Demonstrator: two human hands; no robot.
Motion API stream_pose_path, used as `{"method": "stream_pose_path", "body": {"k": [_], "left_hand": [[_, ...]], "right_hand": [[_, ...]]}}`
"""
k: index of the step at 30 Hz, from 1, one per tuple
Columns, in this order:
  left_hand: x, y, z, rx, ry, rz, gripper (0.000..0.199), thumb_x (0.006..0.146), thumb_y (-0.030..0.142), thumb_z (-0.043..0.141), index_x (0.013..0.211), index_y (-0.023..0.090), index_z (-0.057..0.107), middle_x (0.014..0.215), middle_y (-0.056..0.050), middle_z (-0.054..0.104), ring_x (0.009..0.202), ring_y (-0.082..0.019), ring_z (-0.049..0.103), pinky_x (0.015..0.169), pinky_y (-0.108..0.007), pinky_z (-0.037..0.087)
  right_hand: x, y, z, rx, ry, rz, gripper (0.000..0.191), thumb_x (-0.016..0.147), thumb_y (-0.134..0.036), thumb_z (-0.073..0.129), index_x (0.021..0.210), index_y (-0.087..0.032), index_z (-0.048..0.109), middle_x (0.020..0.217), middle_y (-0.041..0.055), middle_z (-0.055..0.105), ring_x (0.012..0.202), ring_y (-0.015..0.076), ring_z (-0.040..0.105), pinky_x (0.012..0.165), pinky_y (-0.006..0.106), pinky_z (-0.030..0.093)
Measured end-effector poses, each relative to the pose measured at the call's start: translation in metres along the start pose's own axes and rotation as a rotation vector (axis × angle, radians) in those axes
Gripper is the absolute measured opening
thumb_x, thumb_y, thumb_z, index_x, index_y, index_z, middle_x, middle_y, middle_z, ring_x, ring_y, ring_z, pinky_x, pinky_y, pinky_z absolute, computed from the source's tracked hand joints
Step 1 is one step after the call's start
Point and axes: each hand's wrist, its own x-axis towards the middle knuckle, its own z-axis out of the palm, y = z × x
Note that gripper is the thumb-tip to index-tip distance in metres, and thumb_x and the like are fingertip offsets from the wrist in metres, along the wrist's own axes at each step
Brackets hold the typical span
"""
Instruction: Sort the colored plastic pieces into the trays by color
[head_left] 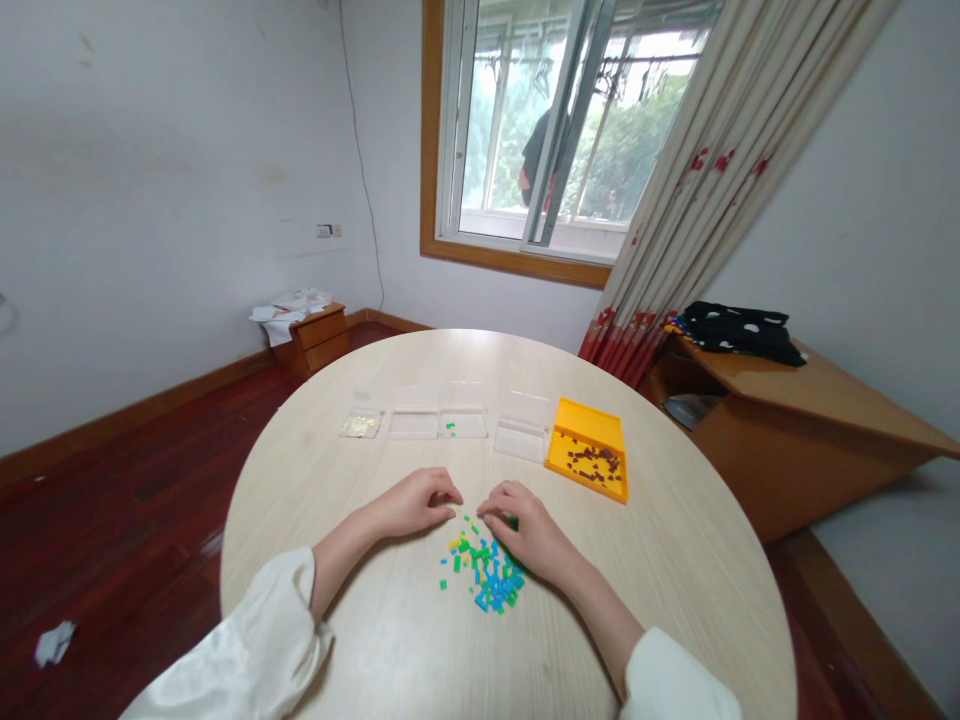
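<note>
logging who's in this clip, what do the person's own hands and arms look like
The left hand and right hand wear no gloves; no ring, watch or bracelet shows. The left sleeve is white, loose and glossy; the right sleeve, partly cut off, is also white.

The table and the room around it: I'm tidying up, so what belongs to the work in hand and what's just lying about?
Seemingly part of the work:
loose blue, green and yellow pieces
clear boxes
yellow case with dark pieces

Seemingly just lying about:
spotted black cloth
white papers on the drawer unit
crumpled white scrap on the floor
</note>
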Motion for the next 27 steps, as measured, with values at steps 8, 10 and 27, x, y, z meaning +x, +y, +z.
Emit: {"method": "stream_pose_path", "body": {"k": [8, 10, 27], "left_hand": [[0.0018, 0.0023, 0.0004, 0.039, -0.048, 0.049, 0.014, 0.078, 0.014, 0.057, 0.084, 0.017, 0.07, 0.082, -0.003, 0.059, 0.077, -0.013, 0.056, 0.073, -0.023, 0.042], [0.002, 0.0017, 0.0013, 0.04, -0.043, 0.06, 0.014, 0.079, 0.013, 0.056, 0.083, 0.017, 0.069, 0.081, -0.003, 0.059, 0.077, -0.013, 0.056, 0.073, -0.023, 0.042], [0.0026, 0.001, 0.0024, 0.028, -0.005, 0.046, 0.009, 0.079, 0.017, 0.057, 0.077, 0.016, 0.065, 0.077, -0.002, 0.059, 0.073, -0.013, 0.054, 0.069, -0.024, 0.042]], "right_hand": [[-0.0011, -0.0026, 0.0091, -0.063, -0.075, -0.081, 0.025, 0.08, -0.005, 0.056, 0.086, -0.023, 0.071, 0.087, 0.0037, 0.062, 0.088, 0.0181, 0.055, 0.079, 0.034, 0.043], [-0.001, -0.0018, 0.009, -0.071, -0.078, -0.072, 0.023, 0.08, -0.005, 0.057, 0.086, -0.023, 0.071, 0.087, 0.0037, 0.062, 0.087, 0.0179, 0.055, 0.079, 0.034, 0.042], [0.0021, -0.006, 0.0031, -0.083, -0.063, 0.032, 0.013, 0.079, -0.009, 0.058, 0.076, -0.019, 0.066, 0.081, 0.0026, 0.063, 0.082, 0.0177, 0.056, 0.077, 0.033, 0.042]]}}
